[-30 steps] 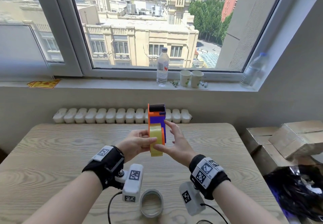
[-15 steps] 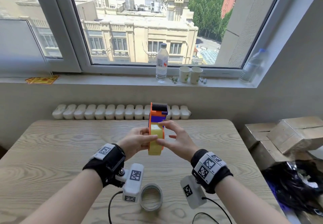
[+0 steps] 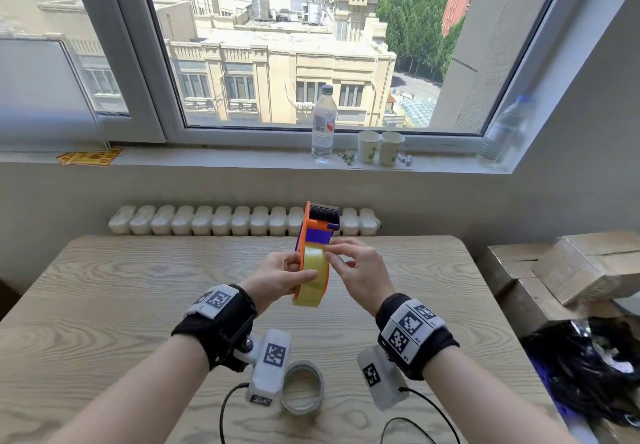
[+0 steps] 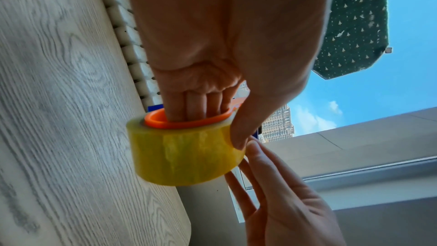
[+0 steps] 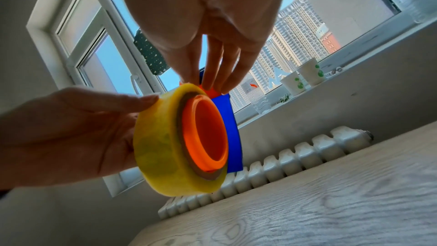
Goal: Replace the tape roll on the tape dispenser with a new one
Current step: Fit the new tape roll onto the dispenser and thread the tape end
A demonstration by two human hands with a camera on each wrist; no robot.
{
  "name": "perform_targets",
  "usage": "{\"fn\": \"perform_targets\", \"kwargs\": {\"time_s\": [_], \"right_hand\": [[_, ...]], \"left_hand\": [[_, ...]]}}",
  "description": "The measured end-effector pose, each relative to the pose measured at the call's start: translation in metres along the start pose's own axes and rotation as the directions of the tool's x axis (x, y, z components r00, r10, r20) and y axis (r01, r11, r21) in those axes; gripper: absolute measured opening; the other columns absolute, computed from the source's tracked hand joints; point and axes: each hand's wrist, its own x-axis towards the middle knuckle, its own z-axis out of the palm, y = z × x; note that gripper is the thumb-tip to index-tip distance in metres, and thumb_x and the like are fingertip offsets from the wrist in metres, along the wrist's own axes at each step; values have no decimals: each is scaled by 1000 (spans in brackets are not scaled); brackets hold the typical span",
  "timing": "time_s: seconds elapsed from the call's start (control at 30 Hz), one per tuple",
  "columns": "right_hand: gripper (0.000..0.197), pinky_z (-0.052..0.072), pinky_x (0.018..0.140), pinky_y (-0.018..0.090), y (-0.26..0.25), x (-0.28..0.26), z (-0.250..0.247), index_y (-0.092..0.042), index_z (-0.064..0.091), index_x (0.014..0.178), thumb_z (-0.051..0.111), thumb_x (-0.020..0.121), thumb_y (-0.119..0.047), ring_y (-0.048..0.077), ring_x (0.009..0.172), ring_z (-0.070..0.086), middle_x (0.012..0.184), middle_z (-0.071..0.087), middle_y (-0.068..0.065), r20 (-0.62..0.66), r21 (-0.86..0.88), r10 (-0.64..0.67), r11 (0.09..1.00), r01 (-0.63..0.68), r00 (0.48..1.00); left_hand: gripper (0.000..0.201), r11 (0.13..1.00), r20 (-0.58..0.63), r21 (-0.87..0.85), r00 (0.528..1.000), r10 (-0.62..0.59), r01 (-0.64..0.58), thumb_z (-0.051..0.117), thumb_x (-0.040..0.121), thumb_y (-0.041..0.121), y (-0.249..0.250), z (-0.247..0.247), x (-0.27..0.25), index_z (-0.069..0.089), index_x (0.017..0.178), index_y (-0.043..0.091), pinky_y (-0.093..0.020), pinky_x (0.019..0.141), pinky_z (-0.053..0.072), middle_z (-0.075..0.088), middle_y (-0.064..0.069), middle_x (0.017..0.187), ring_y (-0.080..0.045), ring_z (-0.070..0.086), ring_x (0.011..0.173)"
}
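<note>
The left hand point(image 3: 277, 275) clasps the orange-and-purple plastic dispenser point(image 3: 316, 235) through its yellow translucent tape roll point(image 3: 311, 281); right hand point(image 3: 363, 270) fingertips point(image 5: 209, 85) meet the top — pinch unclear — best peel squarely.

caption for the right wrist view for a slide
Left hand grips the yellow tape roll seated on the dispenser's orange hub; fingertips of the right hand touch its top edge.

Pretty much nothing readable here. The left wrist band point(image 3: 219, 300) and right wrist band point(image 3: 410, 324) carry black-and-white square code markers, and the tiny characters beside the right one are too small to make out. The water bottle point(image 3: 323, 125) on the far sill has a red-and-white label, illegible. Print on the yellow cards point(image 3: 90, 157) at far left is unreadable too.
</note>
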Motion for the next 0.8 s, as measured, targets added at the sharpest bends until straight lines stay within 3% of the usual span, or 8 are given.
{"fn": "perform_targets", "kwargs": {"time_s": [0.07,0.13,0.2,0.27,0.37,0.47,0.6,0.8], "right_hand": [[14,48,71,13,0,0,2,-7,74,94,64,86,-12,11,89,61,102,69,3,-57,-66,-70,996,66,996],[13,51,69,28,0,-1,4,-4,72,89,61,87,-11,19,82,63,94,68,6,-62,-205,-161,968,145,985],[13,50,64,35,-3,-4,7,-2,67,86,57,89,-11,25,77,62,91,65,10,-27,-375,-221,906,195,975],[12,47,59,34,-7,-5,9,-1,62,85,54,90,-8,26,71,59,89,62,12,-2,-430,-263,871,237,965],[9,40,65,26,-10,-3,9,0,59,88,51,91,-4,18,71,50,88,56,9,10,-333,-228,917,219,974],[10,48,72,28,-11,-1,10,-1,60,92,52,92,-6,19,77,54,89,53,3,-2,-170,-83,982,82,997],[10,46,66,15,-14,1,9,-4,64,85,67,84,-14,16,75,57,85,57,1,8,-85,33,996,-32,999],[9,49,73,31,-12,1,13,-8,62,87,62,88,-17,20,78,59,86,66,8,-22,-143,41,989,-43,999]], "left_hand": [[36,999,-11,40,1000,3,-2,63,84,6,0,0,0,57,119,-2,-45,93,52,66,-22,116,-31,65,104],[33,996,-12,86,1000,10,-9,65,83,8,-1,0,0,60,115,-1,-52,95,50,68,-22,113,-35,65,104],[30,995,-18,103,1000,16,-14,65,84,8,-1,1,0,62,111,-1,-53,95,49,69,-21,108,-33,66,99],[30,996,-17,94,1000,15,-13,63,85,9,-1,2,-1,61,113,-3,-49,93,51,69,-20,106,-29,67,95],[31,996,-17,86,1000,10,-9,60,87,10,-2,1,-2,59,115,-4,-48,93,52,68,-24,111,-36,67,101],[32,993,-22,120,1000,12,-9,60,88,13,-5,-2,0,58,117,0,-53,96,49,67,-24,113,-38,64,106],[34,988,-27,151,999,22,-18,59,88,12,-10,-5,2,54,119,0,-47,94,51,64,-23,117,-35,63,108],[34,982,-55,187,998,21,-10,50,93,17,-14,-1,7,51,123,1,-33,82,49,62,-17,113,-21,58,96]]}}
